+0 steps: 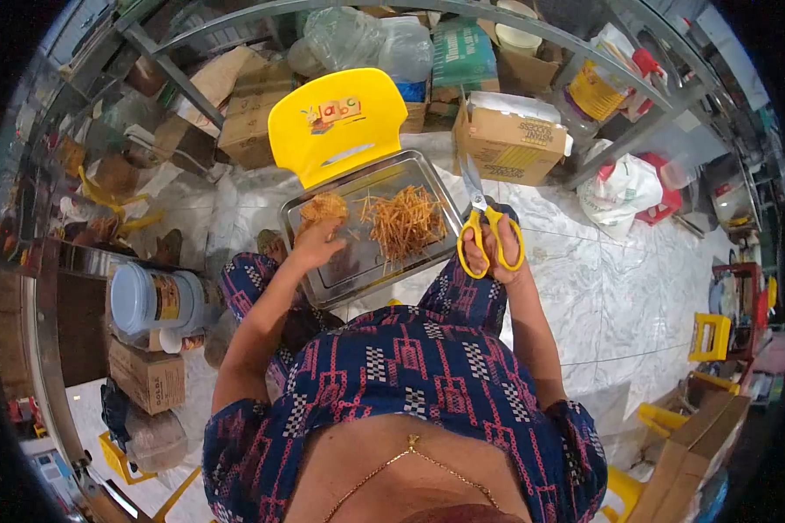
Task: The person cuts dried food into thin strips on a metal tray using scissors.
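Note:
A metal tray (371,277) lies before me against a yellow child's chair (336,118). On its right part is a loose heap of thin orange-brown dried strips (403,222). At the tray's left side my left hand (321,246) has its fingers curled at the lower edge of a flat, orange-brown dried piece (325,207), whose kind I cannot make out. My right hand (499,251) grips scissors (477,196) by their yellow handles, beside the tray's right edge. The blades point away from me and look nearly closed.
Cardboard boxes (510,144) and plastic bags stand under the metal shelf frame (179,83) ahead. To the left are light-blue tubs (139,296) and a brown carton (148,375). A white bag (619,193) sits on the marble-patterned floor (610,296) at right.

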`<state>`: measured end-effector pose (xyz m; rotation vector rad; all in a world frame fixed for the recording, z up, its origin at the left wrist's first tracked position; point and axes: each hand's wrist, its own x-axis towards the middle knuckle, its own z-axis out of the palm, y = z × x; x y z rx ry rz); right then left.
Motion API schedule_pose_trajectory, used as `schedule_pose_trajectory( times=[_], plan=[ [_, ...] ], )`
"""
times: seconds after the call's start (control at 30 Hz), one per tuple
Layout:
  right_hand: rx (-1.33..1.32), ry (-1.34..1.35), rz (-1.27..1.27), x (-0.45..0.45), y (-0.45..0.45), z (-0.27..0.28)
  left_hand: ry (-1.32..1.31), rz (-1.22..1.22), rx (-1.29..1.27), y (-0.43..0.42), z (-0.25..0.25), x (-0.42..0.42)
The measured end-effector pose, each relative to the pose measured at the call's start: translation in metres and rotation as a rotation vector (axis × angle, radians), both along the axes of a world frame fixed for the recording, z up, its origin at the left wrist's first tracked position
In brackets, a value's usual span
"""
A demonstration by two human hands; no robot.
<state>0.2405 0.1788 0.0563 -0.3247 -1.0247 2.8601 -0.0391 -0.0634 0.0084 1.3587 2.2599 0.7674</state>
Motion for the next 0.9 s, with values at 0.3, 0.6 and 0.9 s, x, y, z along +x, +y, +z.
schedule_pose_trajectory(
  times=[0.3, 0.6, 0.9],
  plan=[
    [0.073, -0.025, -0.04, 0.0, -0.003, -0.002, -0.065, -0.049, -0.315, -0.025, -0.004, 0.001],
    [0.155, -0.029, -0.049, 0.005, -0.006, -0.007, -0.016, -0.071, -0.399, -0.013, -0.004, 0.014],
    [0.266, -0.106, -0.18, 0.042, -0.016, 0.006, 0.04, -0.084, -0.241, -0.007, -0.008, 0.009]
  ],
)
